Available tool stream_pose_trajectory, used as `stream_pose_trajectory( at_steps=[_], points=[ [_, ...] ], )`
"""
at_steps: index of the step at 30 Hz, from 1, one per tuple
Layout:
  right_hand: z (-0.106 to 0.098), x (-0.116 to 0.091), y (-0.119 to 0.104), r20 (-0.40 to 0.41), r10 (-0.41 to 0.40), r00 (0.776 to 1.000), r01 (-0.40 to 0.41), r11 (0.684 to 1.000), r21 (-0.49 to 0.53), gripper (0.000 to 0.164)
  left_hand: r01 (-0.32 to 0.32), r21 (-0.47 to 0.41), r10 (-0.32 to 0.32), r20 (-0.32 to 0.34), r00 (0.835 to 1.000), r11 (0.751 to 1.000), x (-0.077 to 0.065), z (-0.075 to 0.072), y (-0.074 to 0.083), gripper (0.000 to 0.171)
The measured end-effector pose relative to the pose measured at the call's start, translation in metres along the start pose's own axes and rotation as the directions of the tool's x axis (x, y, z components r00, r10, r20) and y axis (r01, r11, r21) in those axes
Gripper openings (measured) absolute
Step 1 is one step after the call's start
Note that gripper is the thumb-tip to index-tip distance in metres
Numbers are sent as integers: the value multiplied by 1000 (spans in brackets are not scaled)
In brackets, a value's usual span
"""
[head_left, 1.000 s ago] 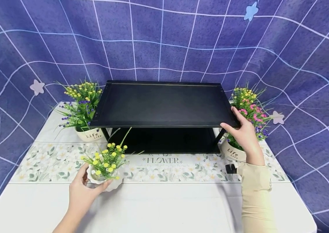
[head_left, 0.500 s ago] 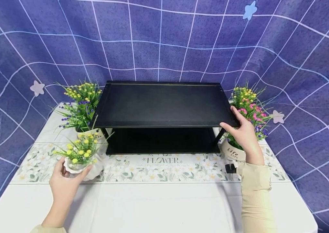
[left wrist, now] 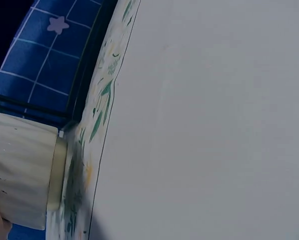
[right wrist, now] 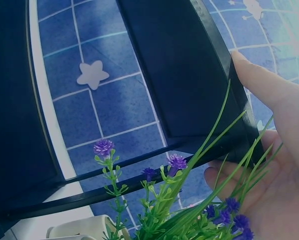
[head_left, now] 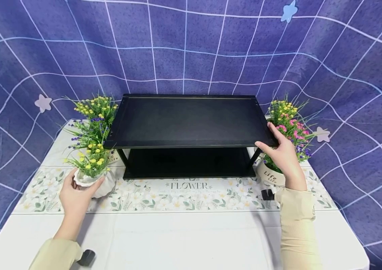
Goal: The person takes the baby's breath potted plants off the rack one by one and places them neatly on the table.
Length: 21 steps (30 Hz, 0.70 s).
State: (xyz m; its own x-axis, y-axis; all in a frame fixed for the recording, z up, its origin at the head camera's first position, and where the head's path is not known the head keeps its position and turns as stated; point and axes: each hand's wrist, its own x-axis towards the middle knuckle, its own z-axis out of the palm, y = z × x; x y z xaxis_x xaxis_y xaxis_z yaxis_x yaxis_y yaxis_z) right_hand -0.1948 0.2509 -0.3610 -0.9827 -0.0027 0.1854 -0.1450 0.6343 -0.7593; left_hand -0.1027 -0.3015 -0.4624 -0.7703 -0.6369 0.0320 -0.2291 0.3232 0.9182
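My left hand (head_left: 76, 197) grips a white scalloped flowerpot (head_left: 102, 186) with yellow artificial flowers (head_left: 93, 161), by the left front of the black shelf. In the left wrist view, the white pot (left wrist: 22, 170) appears side-on at the edge, with a bit of the hand below it. My right hand (head_left: 283, 157) holds the right front corner of the two-tier black shelf (head_left: 191, 122). In the right wrist view, the thumb and the fingers (right wrist: 222, 177) lie on opposite sides of the shelf's edge (right wrist: 224, 65). Whether the flowerpot touches the table cannot be told.
Behind the held flowerpot, a larger plant (head_left: 91, 123) with yellow and purple flowers stands left of the shelf. Another plant (head_left: 290, 125) in a "Life" pot (head_left: 268, 174) stands at its right. A floral "FLOWER" runner (head_left: 191, 195) crosses the white table (head_left: 184, 240); a blue curtain (head_left: 191, 45) hangs behind.
My left hand has carried the flowerpot leftward from in front of the shelf, then slightly back toward the left plant. My right hand has stayed at the shelf's corner.
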Motion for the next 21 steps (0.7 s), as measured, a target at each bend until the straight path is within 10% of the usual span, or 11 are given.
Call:
stream_pose_trajectory(
  at_steps=[21],
  points=[
    [-1,-1,1,-1,0,1000,0,1000,-9,81,-22,93,25,-36,999,995,27,26,-5,91]
  ],
)
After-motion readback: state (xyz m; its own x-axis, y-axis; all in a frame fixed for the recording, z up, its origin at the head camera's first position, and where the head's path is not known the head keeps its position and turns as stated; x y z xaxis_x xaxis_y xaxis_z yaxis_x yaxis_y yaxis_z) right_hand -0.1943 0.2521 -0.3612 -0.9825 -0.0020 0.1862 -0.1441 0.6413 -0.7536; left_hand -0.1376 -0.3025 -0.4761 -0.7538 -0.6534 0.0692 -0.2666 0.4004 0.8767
